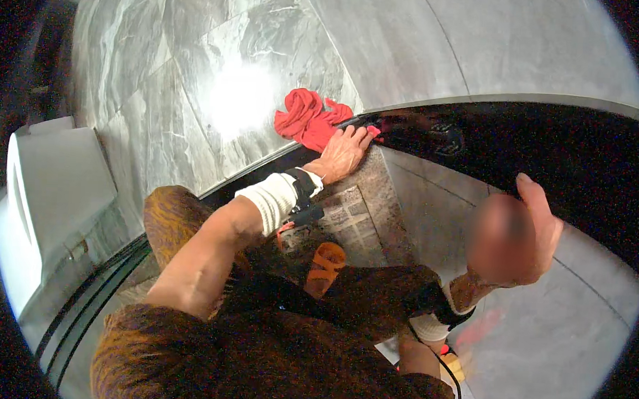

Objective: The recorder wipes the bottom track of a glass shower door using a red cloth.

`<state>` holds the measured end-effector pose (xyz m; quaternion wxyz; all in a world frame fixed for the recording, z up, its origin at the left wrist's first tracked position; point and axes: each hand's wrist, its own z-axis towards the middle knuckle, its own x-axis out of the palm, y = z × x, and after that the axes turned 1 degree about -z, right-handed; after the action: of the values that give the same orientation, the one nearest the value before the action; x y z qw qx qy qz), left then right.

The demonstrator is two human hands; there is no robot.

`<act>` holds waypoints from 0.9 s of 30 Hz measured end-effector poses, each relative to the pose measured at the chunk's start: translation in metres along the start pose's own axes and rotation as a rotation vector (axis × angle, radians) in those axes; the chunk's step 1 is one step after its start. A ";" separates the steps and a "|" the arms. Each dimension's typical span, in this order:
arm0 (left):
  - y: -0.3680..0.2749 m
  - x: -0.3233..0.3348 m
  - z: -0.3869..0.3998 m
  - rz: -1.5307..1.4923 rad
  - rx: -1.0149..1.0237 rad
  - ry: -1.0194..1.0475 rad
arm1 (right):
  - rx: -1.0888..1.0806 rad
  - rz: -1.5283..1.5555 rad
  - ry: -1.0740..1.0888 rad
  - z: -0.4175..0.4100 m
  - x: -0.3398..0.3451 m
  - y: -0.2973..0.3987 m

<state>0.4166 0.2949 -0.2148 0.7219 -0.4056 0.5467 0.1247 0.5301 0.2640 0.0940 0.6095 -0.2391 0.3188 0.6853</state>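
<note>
My left hand (345, 152) lies on a crumpled red cloth (307, 118), where marble-look tiles meet a dark glossy strip (424, 132). A small end of the cloth shows past its fingertips; the fingers are bent over the cloth. My right hand (545, 236) is raised at the right, beside the dark strip, with its thumb pointing up. A blurred patch covers most of its palm and fingers, so whether it holds anything is hidden. Both wrists wear white knitted cuffs and black bands.
Grey tiles (576, 312) lie at the lower right. A white fixture (66, 172) stands at the left. Near my legs is an orange strapped object (327, 266), perhaps a sandal. A black cable (453, 379) runs below my right wrist, near a yellow object (453, 366).
</note>
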 end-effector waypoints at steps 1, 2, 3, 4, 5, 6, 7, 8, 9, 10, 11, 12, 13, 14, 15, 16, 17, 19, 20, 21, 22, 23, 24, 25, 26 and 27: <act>0.002 0.000 0.004 0.000 0.002 -0.001 | -0.030 0.014 -0.002 0.001 0.000 -0.001; 0.005 0.001 0.012 0.007 0.020 0.029 | -0.031 0.012 -0.004 0.001 0.000 -0.001; 0.007 0.001 0.017 0.017 0.034 0.062 | -0.040 0.010 -0.006 0.002 0.001 0.001; 0.007 0.001 0.020 0.010 0.009 0.147 | -0.050 0.007 -0.008 0.003 0.000 0.002; 0.007 0.000 0.018 0.012 0.006 0.147 | -0.051 0.010 -0.008 0.001 -0.001 0.002; 0.008 -0.001 0.020 -0.014 0.021 0.172 | -0.035 -0.012 0.007 0.000 -0.001 0.002; 0.009 -0.001 0.021 -0.040 0.034 0.198 | -0.019 -0.035 0.023 -0.001 -0.001 0.001; 0.014 0.001 0.020 -0.064 0.081 0.160 | -0.020 -0.035 0.020 0.000 0.000 0.000; 0.012 0.000 0.019 -0.069 0.087 0.163 | -0.032 0.013 0.009 0.000 0.000 -0.001; 0.010 -0.002 0.018 -0.092 0.080 0.137 | -0.044 0.063 0.000 -0.001 0.000 -0.002; 0.008 -0.003 0.017 -0.116 0.073 0.113 | -0.040 0.056 0.004 -0.002 0.000 -0.002; 0.006 -0.005 0.019 -0.084 0.045 0.133 | -0.035 0.057 -0.007 -0.002 0.000 0.000; 0.004 -0.003 0.021 -0.085 0.041 0.134 | -0.030 0.058 -0.017 -0.001 0.001 0.001; 0.002 -0.001 0.023 -0.024 0.011 0.179 | -0.031 0.061 -0.013 -0.001 0.001 0.000; 0.001 0.000 0.025 0.038 -0.019 0.224 | -0.045 0.060 -0.020 -0.001 0.001 -0.001; 0.000 0.004 0.024 0.039 -0.023 0.225 | -0.058 0.060 -0.026 0.000 0.002 -0.001; -0.001 0.011 0.022 0.060 -0.040 0.188 | -0.059 0.064 -0.026 0.000 0.000 0.000; -0.004 0.012 0.023 0.079 -0.048 0.152 | -0.088 -0.001 0.069 0.000 -0.004 0.002; -0.004 0.012 0.024 0.076 -0.058 0.161 | -0.086 -0.002 0.068 0.001 -0.004 0.001; -0.005 0.010 0.024 0.073 -0.069 0.171 | -0.092 0.006 0.069 0.001 -0.004 0.001; -0.006 0.011 0.024 0.074 -0.069 0.172 | -0.097 0.013 0.070 0.002 -0.004 0.001; -0.007 0.010 0.024 0.066 -0.091 0.191 | -0.096 0.014 0.069 0.002 -0.004 0.000; -0.008 0.008 0.024 0.056 -0.111 0.210 | -0.102 0.036 0.070 0.002 -0.004 -0.001; -0.008 0.006 0.025 0.057 -0.109 0.209 | -0.109 0.058 0.071 0.001 -0.004 -0.002; -0.009 0.003 0.024 0.021 -0.124 0.225 | -0.108 0.057 0.070 0.001 -0.004 -0.002; -0.008 0.000 0.023 -0.013 -0.142 0.240 | -0.088 0.061 0.070 0.000 -0.005 -0.002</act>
<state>0.4375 0.3066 -0.2095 0.6216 -0.4711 0.6163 0.1090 0.5326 0.2613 0.0973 0.5657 -0.2798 0.3164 0.7082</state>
